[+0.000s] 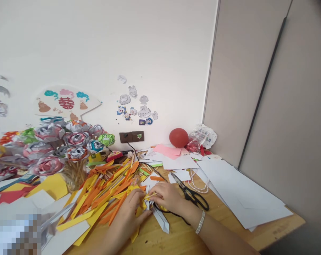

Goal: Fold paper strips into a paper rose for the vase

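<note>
My left hand [128, 212] and my right hand [167, 196] meet over a small folded paper piece [152, 205] on the wooden table [181, 237]. Both hands pinch it, fingers pressed together on the yellow and white folds. A white folded strip [161, 220] sticks out below the hands toward me. My right wrist wears a silver bracelet [200, 221]. Just left of my left hand lies a heap of orange and yellow folded paper strips [107, 193].
Black scissors [192, 194] lie right of my right hand, beside a pearl string [199, 184]. White sheets [237, 191] cover the right side of the table. Paper roses [59, 148] stand at the left, a red balloon [178, 137] by the wall.
</note>
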`<state>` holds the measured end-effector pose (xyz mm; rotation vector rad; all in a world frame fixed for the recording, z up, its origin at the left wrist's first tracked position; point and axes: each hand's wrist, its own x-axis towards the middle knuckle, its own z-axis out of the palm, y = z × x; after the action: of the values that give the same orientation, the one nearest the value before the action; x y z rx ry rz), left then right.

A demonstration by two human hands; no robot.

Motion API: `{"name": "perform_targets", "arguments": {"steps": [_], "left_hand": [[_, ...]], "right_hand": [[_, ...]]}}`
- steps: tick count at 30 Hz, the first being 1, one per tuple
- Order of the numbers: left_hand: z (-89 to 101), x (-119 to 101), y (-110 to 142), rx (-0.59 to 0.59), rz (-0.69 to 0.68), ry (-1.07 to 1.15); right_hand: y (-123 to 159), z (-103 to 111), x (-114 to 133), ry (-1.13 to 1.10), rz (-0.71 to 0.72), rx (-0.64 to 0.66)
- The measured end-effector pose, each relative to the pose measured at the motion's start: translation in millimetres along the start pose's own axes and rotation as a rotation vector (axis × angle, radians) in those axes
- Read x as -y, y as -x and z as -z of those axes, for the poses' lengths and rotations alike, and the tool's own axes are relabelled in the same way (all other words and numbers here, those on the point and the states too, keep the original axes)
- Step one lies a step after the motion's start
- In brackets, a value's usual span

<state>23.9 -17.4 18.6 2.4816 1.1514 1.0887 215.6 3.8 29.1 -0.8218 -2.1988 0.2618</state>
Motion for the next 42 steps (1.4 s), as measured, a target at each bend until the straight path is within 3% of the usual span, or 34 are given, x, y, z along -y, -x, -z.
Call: {"name": "perform_targets", "arguments": {"steps": [4,10,16,26,32,37,42], "left_hand": [[-0.3,0.3,-0.5,-0.013,-0.02,-0.01],[1.3,-0.9,0.0,-0.039,-0.036,-0.042],[6.9,-1.4,-2.0,-0.027,-0.023,-0.044],[13.6,-2.2,-4.2,-0.125,-0.36,-0.197],[19.5,-7.6,-5.9,-0.147,-0.477,-0.332],[21.2,-7.9,-7.4,-0.113,-0.478,-0.361],[16.9,-4.0,-5.8,-0.048,-0.436,-0.391]], "right_hand": [[0.7,3.6,-0.8,0.135,0.12,0.027],[2.9,-0.5,5.1,0.243,0.161,-0.012],[3.5,-8.3,8.9,0.168,0.088,-0.078],[1.9,-12.3,16.3,0.033,-0.059,-0.106],[1.8,-14.7,13.3,0.096,-0.042,-0.066],[-0.2,-13.1,15.0,0.098,-0.074,0.012],[-0.5,-14.9,15.4,-0.002,-0.197,0.065]]}}
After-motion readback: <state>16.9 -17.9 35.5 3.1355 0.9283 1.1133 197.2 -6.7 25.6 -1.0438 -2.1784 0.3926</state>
